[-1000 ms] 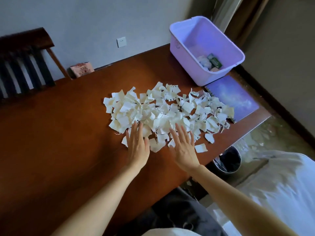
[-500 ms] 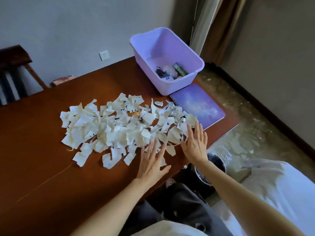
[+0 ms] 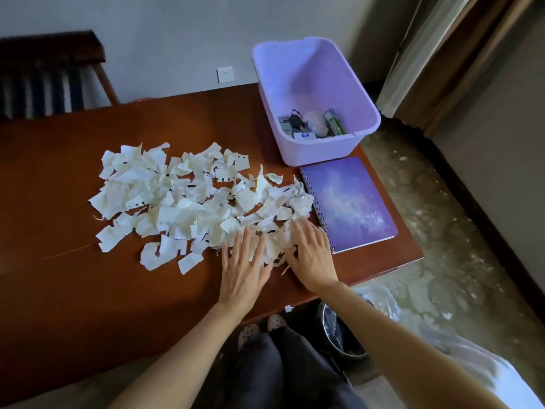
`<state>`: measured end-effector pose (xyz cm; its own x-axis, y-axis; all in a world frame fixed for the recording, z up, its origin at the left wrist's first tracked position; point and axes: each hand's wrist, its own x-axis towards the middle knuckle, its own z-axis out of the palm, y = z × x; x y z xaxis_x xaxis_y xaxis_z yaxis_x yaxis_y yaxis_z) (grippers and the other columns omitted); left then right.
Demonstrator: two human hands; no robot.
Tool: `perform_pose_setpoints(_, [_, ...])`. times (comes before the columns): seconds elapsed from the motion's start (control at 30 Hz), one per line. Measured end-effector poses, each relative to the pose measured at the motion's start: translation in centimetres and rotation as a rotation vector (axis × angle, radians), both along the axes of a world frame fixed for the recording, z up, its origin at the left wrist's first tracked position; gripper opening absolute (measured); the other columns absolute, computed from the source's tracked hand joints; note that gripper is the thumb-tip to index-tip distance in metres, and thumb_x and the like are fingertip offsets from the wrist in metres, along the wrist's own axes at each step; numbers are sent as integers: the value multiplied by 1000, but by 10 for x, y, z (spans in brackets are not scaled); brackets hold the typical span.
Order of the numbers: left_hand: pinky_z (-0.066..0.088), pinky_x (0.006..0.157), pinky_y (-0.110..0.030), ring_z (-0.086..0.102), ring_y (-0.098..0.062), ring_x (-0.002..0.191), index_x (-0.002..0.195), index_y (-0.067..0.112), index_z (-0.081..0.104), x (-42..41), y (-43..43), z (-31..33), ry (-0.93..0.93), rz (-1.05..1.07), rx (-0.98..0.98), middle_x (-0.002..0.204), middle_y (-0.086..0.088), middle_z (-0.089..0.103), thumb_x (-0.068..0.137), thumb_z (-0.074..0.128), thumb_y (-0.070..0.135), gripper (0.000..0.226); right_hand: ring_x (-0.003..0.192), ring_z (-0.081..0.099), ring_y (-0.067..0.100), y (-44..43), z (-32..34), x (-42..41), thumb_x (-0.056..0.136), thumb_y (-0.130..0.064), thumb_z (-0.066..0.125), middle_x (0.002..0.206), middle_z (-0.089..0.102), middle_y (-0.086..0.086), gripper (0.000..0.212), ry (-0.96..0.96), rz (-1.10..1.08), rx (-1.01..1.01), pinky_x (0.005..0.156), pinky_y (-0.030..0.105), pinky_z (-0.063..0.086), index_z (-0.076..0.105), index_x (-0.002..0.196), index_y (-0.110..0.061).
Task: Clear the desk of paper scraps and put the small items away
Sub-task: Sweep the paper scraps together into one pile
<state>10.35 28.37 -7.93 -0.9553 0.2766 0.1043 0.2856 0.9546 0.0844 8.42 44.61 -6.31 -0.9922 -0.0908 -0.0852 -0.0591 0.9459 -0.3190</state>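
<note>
— While both hands are down on the desk (image 3: pixel 59 290), are they actually holding anything?

— nope lol. left hand (image 3: pixel 241 270) has its fingers (image 3: pixel 244 240) spread out straight, tips lying on the near edge of the paper scraps (image 3: pixel 182 202), palm on bare wood. right hand (image 3: pixel 312 258) is just beside it, same deal: flat, splayed, pressing on the right end of the pile. It's a bit blurry, but I can't see any scrap pinched or curled around.

— ok, and where's the pile?

— dead centre of the frame, one wide messy heap of torn white bits. It runs from left of centre up to the spiral edge of the purple notebook (image 3: pixel 351 205). Touching it or just short, can't tell. A few loose bits lie apart at the heap's lower left.

— small items?

— already in the lilac tub (image 3: pixel 312 84), upper right of centre, standing on the desk right above the notebook. The small items (image 3: pixel 312 125) are bunched at its near end: a green packet, something dark, a white-and-blue thing. Too small to name properly.

— anything else around?

— dark round bin (image 3: pixel 339 335) with a clear liner on the floor, lower right, under the desk's edge, next to knees in dark trousers and pale shoes (image 3: pixel 249 332). Dark wooden chair (image 3: pixel 44 78) upper left, white socket (image 3: pixel 225 74) on the wall.
</note>
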Motion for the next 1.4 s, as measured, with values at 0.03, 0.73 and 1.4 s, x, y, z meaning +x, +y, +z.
perform_pose_setpoints(0.03, [45,97,-53,55,-35,123,132,15,39,-2,-3,-2,25,12,14,133,-20,55,70,76,40,77,110,61,37,-5,0,-1,83,-38,47,129,57,19,56,12,-15,-2,93,46,49,42,133,-12])
perform_pose_setpoints(0.73, [37,102,-42,41,-32,126,145,20,34,-25,3,-14,264,147,166,139,-14,42,92,52,19,56,94,57,37,-28,-19,-39,91,-16,49,108,56,16,19,390,-132,-274,73,37,38,52,102,-1])
perform_pose_setpoints(1.4, [50,78,-26,60,-22,104,121,7,45,-49,6,-2,309,256,168,117,-10,58,98,40,6,24,89,59,38,-24,-19,-46,87,-17,55,121,42,15,29,351,-136,-316,71,36,45,52,112,-2])
